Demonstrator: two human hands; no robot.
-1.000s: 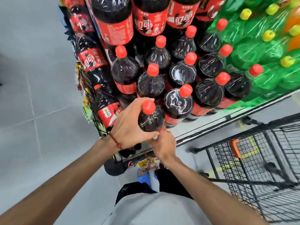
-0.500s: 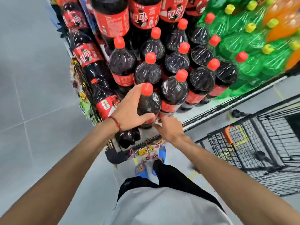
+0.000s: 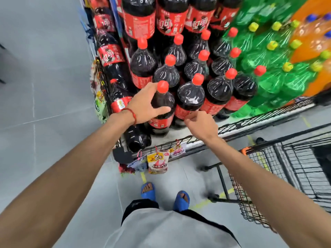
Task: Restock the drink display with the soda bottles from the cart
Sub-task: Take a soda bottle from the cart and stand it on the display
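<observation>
At front-left corner of drink display (image 3: 254, 121), head cam: grips a cola btl (image 3: 163, 111) w/ L hand (image 3: 143, 104), thumb across the front, fingers round the back, just under its red cap (image 3: 162, 86). Keeps btl upright in the shelf's front row, touching next cola btl (image 3: 190, 97) on its R; can't tell if base rests fully on shelf. Holds R hand (image 3: 200, 122) just beside both btls' lower labels, fingers curled, blurred; can't tell whether touching or pinching anything. Wears red cord (image 3: 132, 114) on L wrist. Behind front row: more red-capped cola btls (image 3: 166, 74), packed close, larger ones stacked above. Further R, same shelf: green btls (image 3: 272, 81) w/ yellow caps, then orange btls (image 3: 308, 38) w/ blue caps. Hanging off shelf's wire front edge: small snack packets (image 3: 157, 162). Lower R: black wire cart (image 3: 304, 158), near the shelf, contents not visible. Bottom centre: blue sandals (image 3: 148, 191) on grey tile floor (image 3: 44, 86).
</observation>
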